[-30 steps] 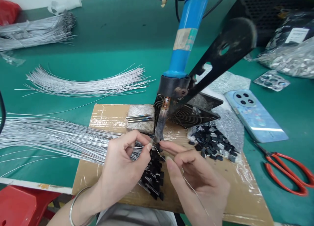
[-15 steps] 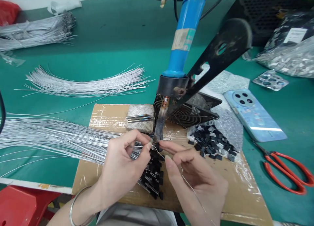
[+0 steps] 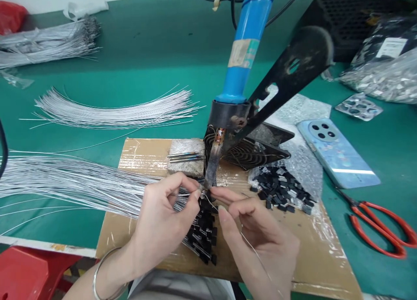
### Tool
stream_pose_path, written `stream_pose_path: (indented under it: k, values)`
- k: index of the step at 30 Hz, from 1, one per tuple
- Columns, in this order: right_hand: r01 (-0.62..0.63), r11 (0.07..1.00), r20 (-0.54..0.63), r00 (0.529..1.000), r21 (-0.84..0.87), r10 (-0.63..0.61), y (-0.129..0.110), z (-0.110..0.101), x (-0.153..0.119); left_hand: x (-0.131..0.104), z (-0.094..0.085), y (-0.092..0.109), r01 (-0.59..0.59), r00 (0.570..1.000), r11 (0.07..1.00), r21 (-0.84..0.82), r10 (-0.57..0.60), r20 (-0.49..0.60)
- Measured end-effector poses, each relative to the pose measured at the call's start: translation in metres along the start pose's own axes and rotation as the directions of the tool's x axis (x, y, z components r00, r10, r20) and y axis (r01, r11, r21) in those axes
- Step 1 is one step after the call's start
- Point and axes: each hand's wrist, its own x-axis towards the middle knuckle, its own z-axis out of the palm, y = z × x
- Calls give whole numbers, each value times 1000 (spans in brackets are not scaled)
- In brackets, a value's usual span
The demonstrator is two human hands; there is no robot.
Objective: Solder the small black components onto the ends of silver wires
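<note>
A blue soldering iron (image 3: 247, 35) is held tip down in a black metal bracket (image 3: 289, 74). At its tip (image 3: 213, 163) my left hand (image 3: 169, 217) pinches a small piece with a grey wire, mostly hidden by the fingertips. My right hand (image 3: 260, 239) holds a thin solder wire (image 3: 254, 250) between thumb and fingers, its end reaching up to the tip. Under the hands lie many grey wires (image 3: 81, 182) with black connectors (image 3: 205, 237) on their ends. Loose black pieces (image 3: 283, 189) are heaped right of the iron.
Cardboard (image 3: 316, 256) covers the near tabletop. A second wire bundle (image 3: 120, 113) lies behind. To the right are a blue phone (image 3: 342, 154), red-handled scissors (image 3: 374, 230) and plastic bags of parts (image 3: 387, 74). A black fan (image 3: 244, 154) stands behind the iron. A red stool (image 3: 29, 271) is lower left.
My right hand has shifted very slightly left. My left hand and the iron look the same.
</note>
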Motion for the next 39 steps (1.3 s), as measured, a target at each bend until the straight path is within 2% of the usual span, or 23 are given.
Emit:
stream_pose_path:
  k: [21, 39]
  values:
    - [28, 999, -16, 999, -37, -29, -1, 0, 0, -1, 1, -1, -7, 1000, 1000, 16, 7, -6]
    - [45, 999, -20, 999, 1, -45, 2, 1, -1, -1, 2, -1, -3, 1000, 1000, 30, 4, -14]
